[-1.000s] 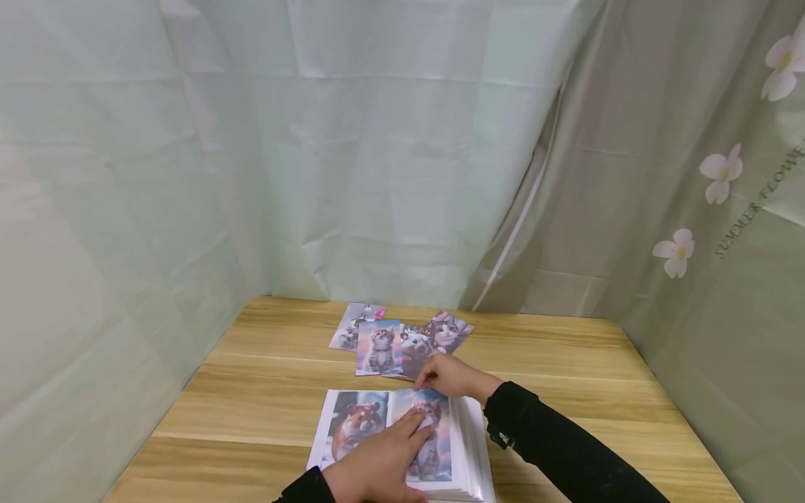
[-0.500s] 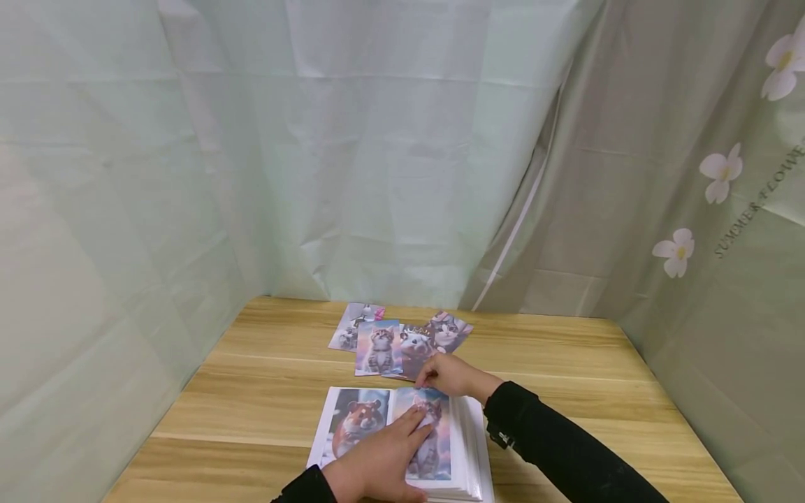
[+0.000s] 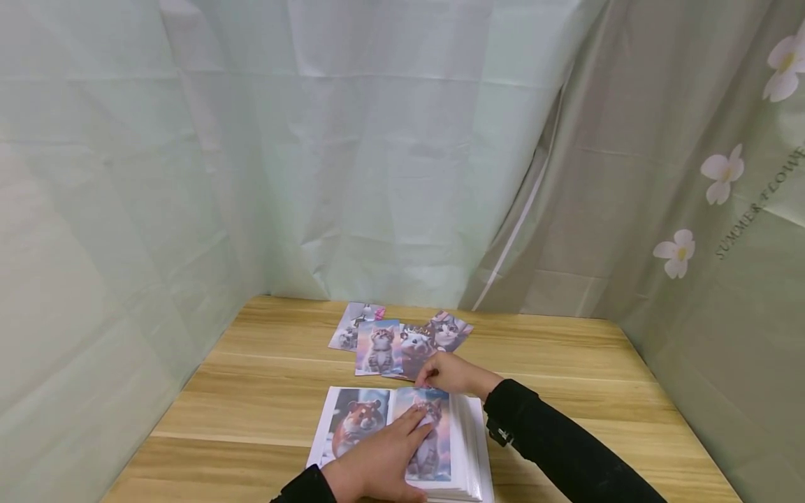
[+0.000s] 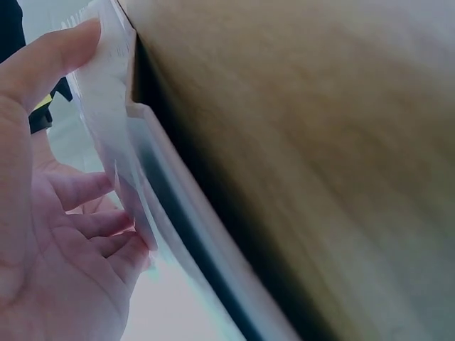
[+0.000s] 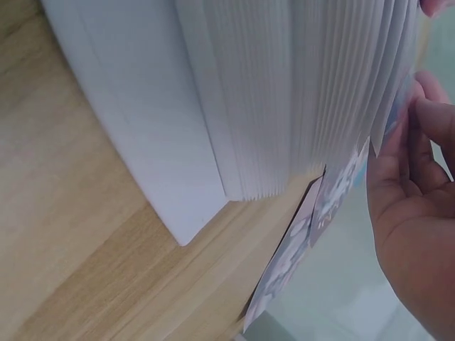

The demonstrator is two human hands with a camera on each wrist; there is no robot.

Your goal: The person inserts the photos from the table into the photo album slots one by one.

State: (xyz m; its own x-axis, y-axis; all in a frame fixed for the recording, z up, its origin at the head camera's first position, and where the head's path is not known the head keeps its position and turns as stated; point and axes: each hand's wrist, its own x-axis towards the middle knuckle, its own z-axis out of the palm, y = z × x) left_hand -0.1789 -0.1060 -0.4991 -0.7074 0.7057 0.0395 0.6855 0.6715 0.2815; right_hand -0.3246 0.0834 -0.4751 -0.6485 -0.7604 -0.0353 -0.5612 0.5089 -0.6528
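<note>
A photo album (image 3: pixel 317 436) lies spread near the front of the table, its thick stack of page edges (image 5: pixel 259 106) showing in the right wrist view. Its left page bears a hamster photo (image 3: pixel 361 419), and on the right page is a kitten photo (image 3: pixel 437 457). My left hand (image 3: pixel 383 461) rests across the album with fingers extended over the kitten photo, covering part of it. At the top edge of that photo, my right hand (image 3: pixel 451 374) pinches it between thumb and curled fingers; the pinch is partly hidden in the right wrist view.
Just beyond the album lie several loose animal photos, overlapping: a kitten photo (image 3: pixel 380 349), a crowned animal (image 3: pixel 415 346), a cat (image 3: pixel 448 332) and a greyish one (image 3: pixel 346 335). Pale curtains (image 3: pixel 402 175) enclose the wooden table (image 3: pixel 251 398) at the back and sides.
The album's far edge has shifted very slightly away from me since the first frame. Both hands stay almost in place, the right still at the photo's top edge.
</note>
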